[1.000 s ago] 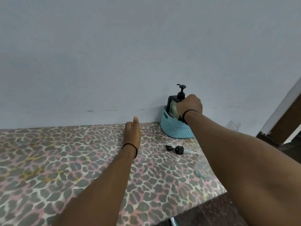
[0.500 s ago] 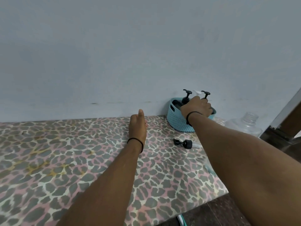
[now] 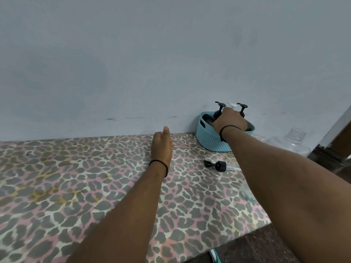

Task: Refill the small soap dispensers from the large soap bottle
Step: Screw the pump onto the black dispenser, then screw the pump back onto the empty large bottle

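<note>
A teal woven basket [image 3: 208, 139] stands against the wall at the back right of the table. Two black pump tops [image 3: 220, 106] [image 3: 242, 107] and a white pump top [image 3: 232, 104] stick up from it. My right hand [image 3: 229, 121] reaches down into the basket among these small dispensers, and its fingers are hidden behind its back. My left hand [image 3: 161, 147] rests on the table left of the basket, holding nothing. A loose black pump head [image 3: 216, 165] with a clear tube lies on the table in front of the basket. The large clear bottle [image 3: 292, 142] stands uncapped to the right.
The table [image 3: 85, 186] has a leopard-print cover and ends at a front-right edge above a dark floor [image 3: 266, 247]. A plain blue-grey wall [image 3: 152, 63] runs directly behind the table. A door frame [image 3: 338, 128] shows at the far right.
My right hand lowered a dark dispenser into the basket and has stayed inside it. The view shifted, bringing the large clear bottle into sight. My left hand has barely moved.
</note>
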